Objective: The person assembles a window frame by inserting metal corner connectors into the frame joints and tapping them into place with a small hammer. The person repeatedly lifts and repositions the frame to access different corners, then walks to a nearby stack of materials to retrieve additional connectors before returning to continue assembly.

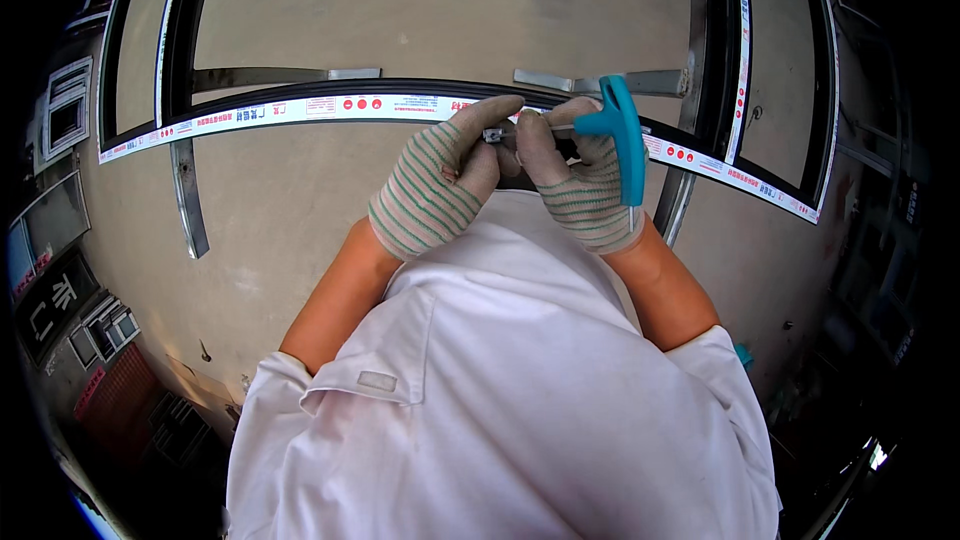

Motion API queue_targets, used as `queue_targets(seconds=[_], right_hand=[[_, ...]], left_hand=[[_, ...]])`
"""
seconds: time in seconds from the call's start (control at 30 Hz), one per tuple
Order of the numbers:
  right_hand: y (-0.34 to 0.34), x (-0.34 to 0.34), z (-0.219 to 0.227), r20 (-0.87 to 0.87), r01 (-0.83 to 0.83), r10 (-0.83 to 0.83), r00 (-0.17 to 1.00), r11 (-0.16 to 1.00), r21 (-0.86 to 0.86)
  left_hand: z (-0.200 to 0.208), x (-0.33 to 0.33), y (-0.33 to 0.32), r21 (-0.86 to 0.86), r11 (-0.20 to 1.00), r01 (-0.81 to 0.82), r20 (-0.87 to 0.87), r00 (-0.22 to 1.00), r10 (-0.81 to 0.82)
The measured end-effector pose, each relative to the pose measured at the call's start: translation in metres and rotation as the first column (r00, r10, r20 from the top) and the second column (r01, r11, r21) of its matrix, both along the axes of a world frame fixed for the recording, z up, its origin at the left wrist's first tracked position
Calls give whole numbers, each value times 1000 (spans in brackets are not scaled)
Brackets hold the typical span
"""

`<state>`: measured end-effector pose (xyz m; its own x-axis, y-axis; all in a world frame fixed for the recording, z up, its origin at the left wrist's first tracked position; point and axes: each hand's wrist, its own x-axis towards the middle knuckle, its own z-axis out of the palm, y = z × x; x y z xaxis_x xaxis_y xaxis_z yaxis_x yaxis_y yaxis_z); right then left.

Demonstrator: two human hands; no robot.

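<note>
Both my hands wear pale knitted gloves with green stripes and meet close together over the near rail of a large dark window frame (408, 106). Between the fingertips of my left hand (432, 180) is a small silver metal fitting (492, 135), its exact kind too small to make out. My right hand (582, 185) is closed around a T-handle hex key (626, 140) with a teal grip. The key's thin shaft points left toward the fitting; whether its tip sits in it is hidden by my fingers.
Silver metal bars (188, 202) support the frame from below, above a grey-beige floor (290, 290). Printed white film covers the frame's faces. Small frame samples (105, 328) and dark panels stand along the left, with shadowy racks (880, 200) on the right.
</note>
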<state>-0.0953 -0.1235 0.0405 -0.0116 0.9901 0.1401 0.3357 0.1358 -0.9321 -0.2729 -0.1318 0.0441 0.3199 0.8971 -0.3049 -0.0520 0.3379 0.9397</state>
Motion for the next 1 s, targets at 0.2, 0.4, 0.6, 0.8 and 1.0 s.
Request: queue_targets(seconds=[0.2,0.4,0.6,0.8,1.0], right_hand=[[5,-29,13,245,-84,45,968,985,149],[13,-80,9,3,-26,27,1000,987,-159],[40,-172,6,-48,-199,193,980,939,-281],[73,-266,-22,137,-293,321,937,936,-194],[97,-334,-22,175,-316,374,911,904,-288]], left_hand=[[7,-27,-7,62,998,-15,-62,998,19],[9,-82,6,-130,992,3,82,997,8],[-10,-193,25,-83,990,111,-73,990,-117],[-21,-300,61,70,968,242,-430,883,-190],[-35,-367,85,124,969,214,-607,789,-97]])
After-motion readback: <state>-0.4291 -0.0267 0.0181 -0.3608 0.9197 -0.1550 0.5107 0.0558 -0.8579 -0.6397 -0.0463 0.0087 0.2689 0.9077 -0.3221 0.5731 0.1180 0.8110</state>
